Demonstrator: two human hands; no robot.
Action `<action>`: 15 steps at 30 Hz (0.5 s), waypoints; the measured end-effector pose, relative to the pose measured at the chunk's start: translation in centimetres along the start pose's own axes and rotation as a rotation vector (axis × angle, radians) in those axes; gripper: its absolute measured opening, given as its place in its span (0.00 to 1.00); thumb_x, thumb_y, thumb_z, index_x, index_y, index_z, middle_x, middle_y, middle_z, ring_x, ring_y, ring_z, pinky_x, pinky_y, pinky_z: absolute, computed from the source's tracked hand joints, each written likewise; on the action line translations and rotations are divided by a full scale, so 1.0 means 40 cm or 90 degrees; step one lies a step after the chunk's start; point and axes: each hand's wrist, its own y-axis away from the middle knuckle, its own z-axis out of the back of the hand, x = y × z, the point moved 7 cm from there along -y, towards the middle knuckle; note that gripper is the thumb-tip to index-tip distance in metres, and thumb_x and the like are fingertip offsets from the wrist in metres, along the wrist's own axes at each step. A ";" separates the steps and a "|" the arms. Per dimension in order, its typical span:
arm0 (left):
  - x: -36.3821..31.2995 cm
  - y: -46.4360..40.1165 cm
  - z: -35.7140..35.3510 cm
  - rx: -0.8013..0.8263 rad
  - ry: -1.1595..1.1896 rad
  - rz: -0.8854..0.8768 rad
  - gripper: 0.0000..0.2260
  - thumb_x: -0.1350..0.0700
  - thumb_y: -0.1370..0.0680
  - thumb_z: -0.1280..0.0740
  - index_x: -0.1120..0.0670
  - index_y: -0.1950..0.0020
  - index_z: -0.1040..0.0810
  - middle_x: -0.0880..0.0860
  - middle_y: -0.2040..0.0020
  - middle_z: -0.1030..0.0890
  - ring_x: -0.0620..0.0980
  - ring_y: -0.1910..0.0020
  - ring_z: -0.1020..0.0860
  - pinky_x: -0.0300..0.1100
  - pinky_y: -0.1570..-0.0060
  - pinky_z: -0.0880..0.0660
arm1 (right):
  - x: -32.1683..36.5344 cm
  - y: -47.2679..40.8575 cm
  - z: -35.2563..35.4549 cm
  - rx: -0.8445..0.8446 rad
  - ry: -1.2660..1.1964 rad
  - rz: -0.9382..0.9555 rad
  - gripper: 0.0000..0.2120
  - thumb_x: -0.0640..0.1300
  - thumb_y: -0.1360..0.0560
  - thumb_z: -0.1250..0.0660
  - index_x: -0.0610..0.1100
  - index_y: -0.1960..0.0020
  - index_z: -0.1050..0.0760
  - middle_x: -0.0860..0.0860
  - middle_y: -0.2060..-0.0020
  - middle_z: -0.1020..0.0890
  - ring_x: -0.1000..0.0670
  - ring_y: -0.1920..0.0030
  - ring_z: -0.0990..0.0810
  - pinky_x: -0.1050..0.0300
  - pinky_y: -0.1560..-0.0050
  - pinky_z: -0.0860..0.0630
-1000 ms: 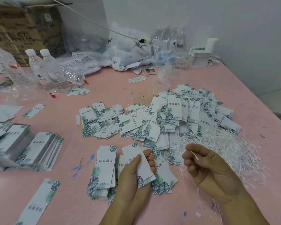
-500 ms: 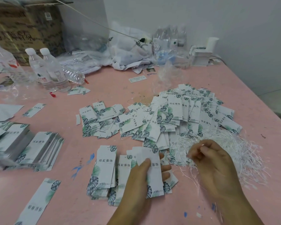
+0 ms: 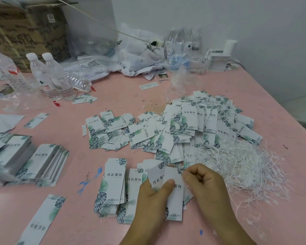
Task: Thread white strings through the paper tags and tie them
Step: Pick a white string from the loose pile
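Observation:
My left hand holds two white paper tags with leaf print upright, thumb pressed on their front. My right hand is curled at the tags' upper right edge; its fingertips are pinched together, and a white string in them is too fine to make out. A tangled heap of white strings lies just right of my hands. Short stacks of tags lie on the pink table under my left hand. A broad pile of tags with strings is spread beyond.
Bundled tag stacks sit at the left, one long tag near the front edge. Water bottles stand at the back left, with plastic bags and a cardboard box behind. The table's right edge runs diagonally.
My right hand left the string heap and moved left to the tags' top edge. My left hand raised and turned the tags upright.

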 end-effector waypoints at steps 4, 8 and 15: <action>-0.005 0.004 -0.003 0.004 0.006 -0.009 0.10 0.55 0.29 0.28 0.53 0.49 0.15 0.61 0.57 0.14 0.63 0.57 0.15 0.54 0.60 0.18 | 0.006 0.005 -0.003 -0.009 0.047 0.022 0.10 0.38 0.27 0.29 0.50 0.63 0.21 0.47 0.72 0.23 0.57 0.72 0.30 0.64 0.70 0.31; -0.013 0.006 -0.012 0.036 -0.004 -0.026 0.12 0.51 0.30 0.26 0.51 0.48 0.15 0.59 0.55 0.14 0.61 0.55 0.15 0.54 0.57 0.18 | 0.005 0.005 -0.003 -0.016 0.084 0.024 0.12 0.36 0.28 0.29 0.52 0.64 0.22 0.50 0.72 0.22 0.59 0.72 0.29 0.64 0.71 0.31; -0.034 0.018 -0.039 0.096 0.084 -0.027 0.19 0.47 0.29 0.24 0.55 0.43 0.17 0.62 0.48 0.16 0.60 0.46 0.17 0.50 0.47 0.20 | 0.011 0.005 -0.002 -0.012 0.099 0.030 0.11 0.37 0.28 0.30 0.50 0.65 0.24 0.50 0.73 0.22 0.59 0.73 0.30 0.65 0.71 0.32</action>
